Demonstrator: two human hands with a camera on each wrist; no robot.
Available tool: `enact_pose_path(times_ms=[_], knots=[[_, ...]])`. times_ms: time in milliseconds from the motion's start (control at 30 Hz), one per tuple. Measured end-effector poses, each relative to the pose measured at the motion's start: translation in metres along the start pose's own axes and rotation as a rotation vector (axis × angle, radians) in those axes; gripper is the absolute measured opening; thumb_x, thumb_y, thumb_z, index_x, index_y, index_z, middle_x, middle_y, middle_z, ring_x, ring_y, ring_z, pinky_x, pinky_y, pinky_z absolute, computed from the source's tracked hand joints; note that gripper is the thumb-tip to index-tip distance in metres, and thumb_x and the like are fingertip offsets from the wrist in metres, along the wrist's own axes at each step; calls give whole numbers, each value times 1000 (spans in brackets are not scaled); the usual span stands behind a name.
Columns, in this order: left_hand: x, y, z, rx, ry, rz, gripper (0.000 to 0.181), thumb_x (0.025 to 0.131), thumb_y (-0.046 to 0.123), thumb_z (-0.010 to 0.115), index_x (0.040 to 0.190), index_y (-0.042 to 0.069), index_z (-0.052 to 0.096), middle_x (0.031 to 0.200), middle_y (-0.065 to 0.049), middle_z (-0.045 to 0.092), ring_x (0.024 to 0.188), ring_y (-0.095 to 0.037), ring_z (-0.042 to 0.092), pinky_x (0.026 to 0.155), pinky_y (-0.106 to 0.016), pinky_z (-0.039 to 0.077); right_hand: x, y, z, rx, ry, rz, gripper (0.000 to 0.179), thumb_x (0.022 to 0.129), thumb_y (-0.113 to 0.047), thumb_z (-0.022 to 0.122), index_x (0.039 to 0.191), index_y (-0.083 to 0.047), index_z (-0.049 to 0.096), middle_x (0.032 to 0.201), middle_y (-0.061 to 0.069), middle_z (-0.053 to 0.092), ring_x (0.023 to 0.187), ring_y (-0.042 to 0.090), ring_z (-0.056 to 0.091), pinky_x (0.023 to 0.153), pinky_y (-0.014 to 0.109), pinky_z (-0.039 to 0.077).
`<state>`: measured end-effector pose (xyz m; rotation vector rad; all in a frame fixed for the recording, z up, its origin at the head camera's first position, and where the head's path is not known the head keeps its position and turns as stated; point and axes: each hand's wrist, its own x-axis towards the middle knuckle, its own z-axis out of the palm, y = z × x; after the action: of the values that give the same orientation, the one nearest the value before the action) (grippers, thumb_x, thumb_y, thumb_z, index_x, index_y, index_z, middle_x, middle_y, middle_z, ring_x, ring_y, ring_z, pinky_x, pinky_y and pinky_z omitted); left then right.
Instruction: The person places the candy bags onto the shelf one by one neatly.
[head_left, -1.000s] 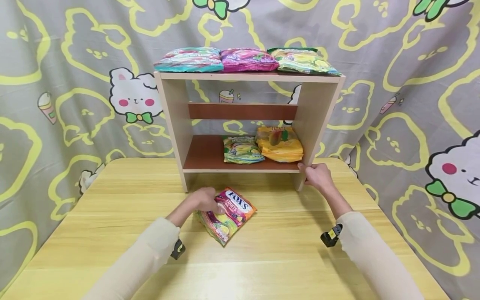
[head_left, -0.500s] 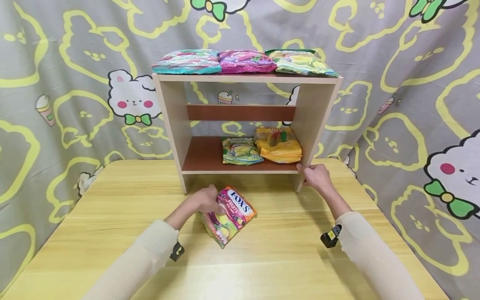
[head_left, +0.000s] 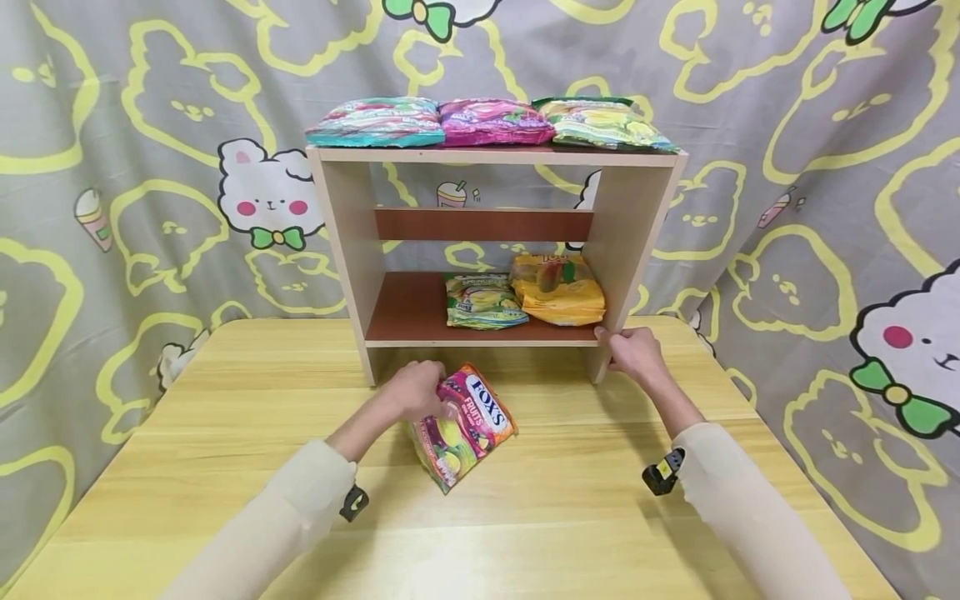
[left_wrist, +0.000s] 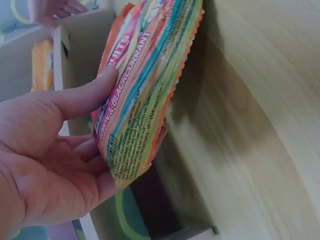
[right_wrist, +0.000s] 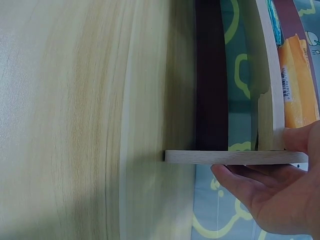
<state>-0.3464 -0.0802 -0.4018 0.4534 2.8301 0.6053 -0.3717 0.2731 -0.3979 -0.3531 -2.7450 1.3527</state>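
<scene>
My left hand (head_left: 417, 390) grips a Fox's fruit candy bag (head_left: 472, 425) by its left side, in front of the small shelf unit (head_left: 480, 342). In the left wrist view the thumb lies on one face of the candy bag (left_wrist: 145, 95) and the fingers curl behind it; the bag is tilted above the wooden table. My right hand (head_left: 633, 350) holds the shelf unit's right side panel near the lower board. Seen from the right wrist, the thumb is on the inner side of the panel (right_wrist: 235, 157) and the fingers lie along its outer side.
A green candy bag (head_left: 486, 302) and a yellow bag (head_left: 562, 292) lie on the lower board's right half. Along the top stand a teal bag (head_left: 378, 122), a magenta bag (head_left: 497, 122) and a yellow-green bag (head_left: 606, 125). A patterned curtain (head_left: 187, 108) hangs behind.
The left hand has lifted the candy bag and shifted it slightly to the right, with its upper edge raised. The right hand stays on the side panel.
</scene>
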Motion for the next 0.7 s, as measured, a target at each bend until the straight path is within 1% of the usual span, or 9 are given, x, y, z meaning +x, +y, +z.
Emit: enact_pose_path(times_ms=[100, 167, 233, 333, 467, 567, 700], knots=[[-1, 4, -3, -6, 5, 9, 36, 77, 27, 90, 97, 4, 70, 80, -4, 65, 80, -20, 56, 65, -30, 52, 0, 0, 0, 0, 2, 0, 61, 99, -47, 54, 118, 9, 69, 127, 32, 64, 94, 34, 75, 94, 45, 58], [-2, 6, -4, -12, 7, 21, 32, 77, 27, 90, 93, 6, 71, 75, -3, 64, 75, -19, 56, 61, -28, 49, 0, 1, -1, 1, 3, 0, 61, 99, -46, 54, 118, 9, 69, 127, 32, 64, 94, 34, 75, 94, 45, 58], [-2, 8, -5, -16, 13, 41, 31, 76, 26, 90, 92, 7, 72, 73, -2, 64, 70, -18, 57, 59, -27, 47, 0, 1, 0, -1, 3, -1, 61, 99, -46, 54, 119, 9, 69, 127, 32, 64, 94, 34, 75, 93, 45, 58], [-3, 9, -5, -21, 29, 63, 34, 75, 25, 91, 98, 6, 74, 75, 0, 67, 69, -16, 60, 61, -27, 51, -1, 0, 0, 3, 4, -1, 61, 99, -46, 54, 119, 9, 69, 127, 32, 64, 96, 36, 75, 93, 45, 58], [-5, 10, -4, -33, 49, 67, 44, 75, 23, 91, 110, 4, 75, 86, -2, 73, 72, -14, 63, 70, -30, 58, -1, 0, 1, 1, -7, -5, 61, 99, -47, 54, 120, 9, 69, 129, 31, 64, 98, 37, 74, 94, 45, 57], [-5, 10, -3, -51, 59, 65, 47, 75, 22, 91, 114, 2, 75, 92, -4, 75, 73, -14, 65, 74, -32, 59, -1, 0, 1, -1, -13, -5, 61, 99, -47, 53, 121, 8, 69, 128, 31, 64, 97, 36, 74, 95, 45, 57], [-4, 10, -2, -75, 62, 54, 47, 75, 22, 91, 115, 3, 75, 98, -6, 76, 77, -14, 67, 79, -33, 60, -2, 0, 0, -1, -8, -7, 61, 99, -47, 53, 122, 7, 69, 128, 31, 64, 97, 36, 75, 93, 45, 58]])
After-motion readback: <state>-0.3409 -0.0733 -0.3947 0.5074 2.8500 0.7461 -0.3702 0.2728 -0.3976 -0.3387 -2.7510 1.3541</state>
